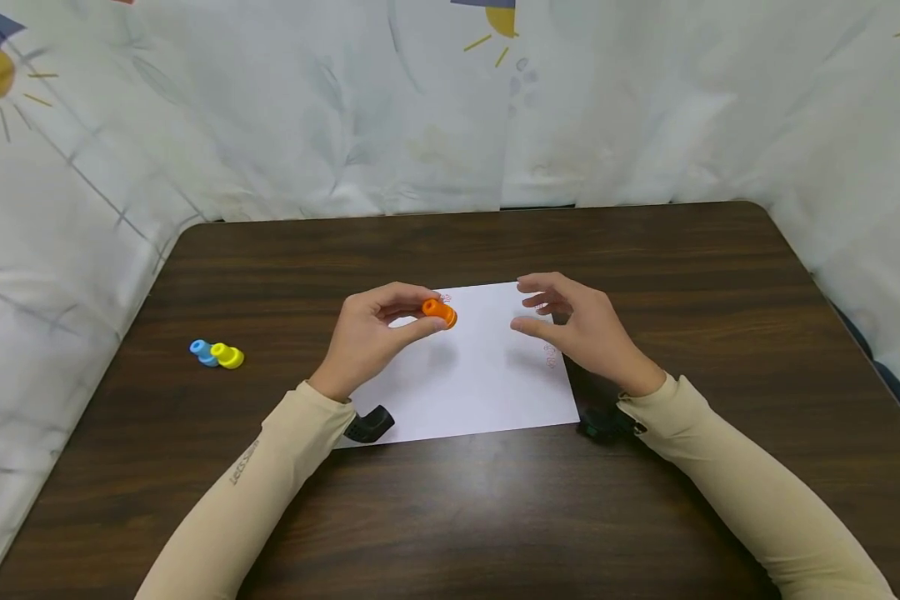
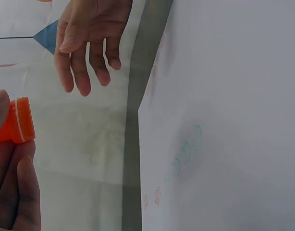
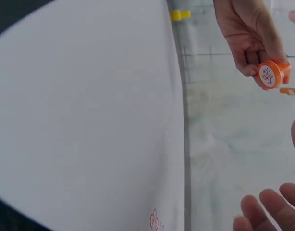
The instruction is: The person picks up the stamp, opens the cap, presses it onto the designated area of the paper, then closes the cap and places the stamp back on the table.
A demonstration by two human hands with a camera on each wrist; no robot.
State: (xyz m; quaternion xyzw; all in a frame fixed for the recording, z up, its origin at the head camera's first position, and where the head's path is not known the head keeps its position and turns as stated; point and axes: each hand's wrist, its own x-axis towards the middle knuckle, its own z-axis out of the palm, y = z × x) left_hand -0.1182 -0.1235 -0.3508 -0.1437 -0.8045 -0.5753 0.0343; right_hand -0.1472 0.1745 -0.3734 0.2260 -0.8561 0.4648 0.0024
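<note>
The left hand [image 1: 367, 333] pinches a small orange stamp [image 1: 439, 312] between thumb and fingertips, holding it in the air above the near-left part of the white paper [image 1: 472, 375], its printing face turned toward the right hand [image 1: 577, 329]. In the right wrist view that round face shows a pale raised pattern. The right hand hovers just beside it, apart from it, fingers loosely spread and holding nothing.

The grip looks light and sits on the smooth plastic barrel, so the stamp could slip out and roll; being a short cylinder, it would likely run off across the dark wood-grain surface [image 1: 645, 250]. An inked face brushing a fingertip would probably smear, and the thin, unweighted sheet may slide if it is pressed off-centre. Faint reddish prints [image 1: 549, 357] already mark the paper near its right edge; a new one landing over them would blur both.

Well to the left lie a blue stamp [image 1: 202, 351] and a yellow stamp [image 1: 228, 356], touching each other, glossy and rounded. A soft, creased patterned cloth [image 1: 270, 108] hangs behind.
</note>
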